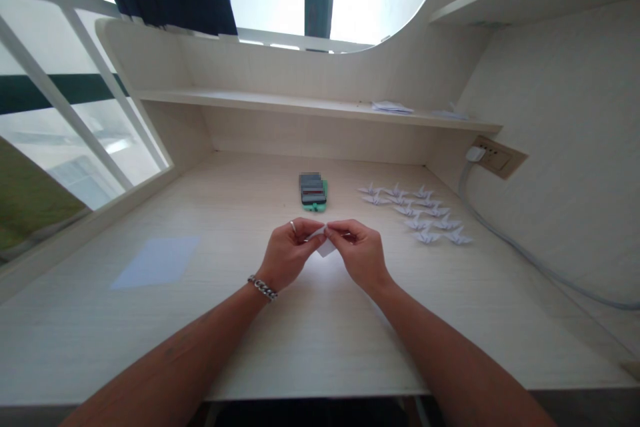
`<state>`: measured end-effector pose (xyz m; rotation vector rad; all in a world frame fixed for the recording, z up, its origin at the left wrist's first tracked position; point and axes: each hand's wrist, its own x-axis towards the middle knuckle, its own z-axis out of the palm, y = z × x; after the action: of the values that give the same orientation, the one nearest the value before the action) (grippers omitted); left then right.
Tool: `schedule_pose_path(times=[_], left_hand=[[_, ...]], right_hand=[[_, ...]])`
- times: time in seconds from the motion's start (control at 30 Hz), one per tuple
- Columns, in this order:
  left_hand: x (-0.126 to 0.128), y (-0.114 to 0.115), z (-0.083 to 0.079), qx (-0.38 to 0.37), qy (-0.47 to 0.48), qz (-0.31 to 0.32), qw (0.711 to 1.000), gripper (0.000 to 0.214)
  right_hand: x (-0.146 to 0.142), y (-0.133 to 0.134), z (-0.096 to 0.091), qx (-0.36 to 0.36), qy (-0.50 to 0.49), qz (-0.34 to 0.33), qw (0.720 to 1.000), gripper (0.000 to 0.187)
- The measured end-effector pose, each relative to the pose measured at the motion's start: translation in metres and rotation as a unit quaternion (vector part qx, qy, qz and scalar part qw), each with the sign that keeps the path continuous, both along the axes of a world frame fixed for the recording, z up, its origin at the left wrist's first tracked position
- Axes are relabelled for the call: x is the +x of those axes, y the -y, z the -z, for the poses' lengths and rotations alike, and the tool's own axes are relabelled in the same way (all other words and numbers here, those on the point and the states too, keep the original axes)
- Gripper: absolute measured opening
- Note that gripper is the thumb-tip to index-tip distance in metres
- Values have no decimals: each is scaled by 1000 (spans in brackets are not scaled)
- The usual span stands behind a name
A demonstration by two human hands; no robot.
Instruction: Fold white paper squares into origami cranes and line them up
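Observation:
A small folded piece of white paper (pixel 326 248) is pinched between both hands above the middle of the desk. My left hand (pixel 289 250), with a ring and a chain bracelet at the wrist, grips its left side between thumb and fingers. On the other side, my right hand (pixel 359 252) pinches the paper near its top corner. The fingertips of the two hands nearly meet and cover part of the folds. To the right stand several folded white paper cranes (pixel 420 210) in loose rows.
Behind the hands lies a dark device in a green holder (pixel 313 192). A flat white sheet (pixel 156 262) rests on the desk (pixel 240 360) at left. Papers (pixel 393 107) lie on the shelf (pixel 300 103). A grey cable (pixel 520 247) runs from the wall socket (pixel 499 156).

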<state>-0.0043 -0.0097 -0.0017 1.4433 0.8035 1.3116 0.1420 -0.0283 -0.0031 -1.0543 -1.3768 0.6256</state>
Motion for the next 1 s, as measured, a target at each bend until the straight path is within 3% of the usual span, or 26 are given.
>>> schedule_pose_path(times=[0.6,1.0], left_hand=[[-2,-1,2,10,-12,7,1000,23],[-2,0,3,23,-26,9,999,27]], right_hand=[[1,1,-3,15,23,-11,1000,9],[4,-6,-1,-21,13,-47,999,16]])
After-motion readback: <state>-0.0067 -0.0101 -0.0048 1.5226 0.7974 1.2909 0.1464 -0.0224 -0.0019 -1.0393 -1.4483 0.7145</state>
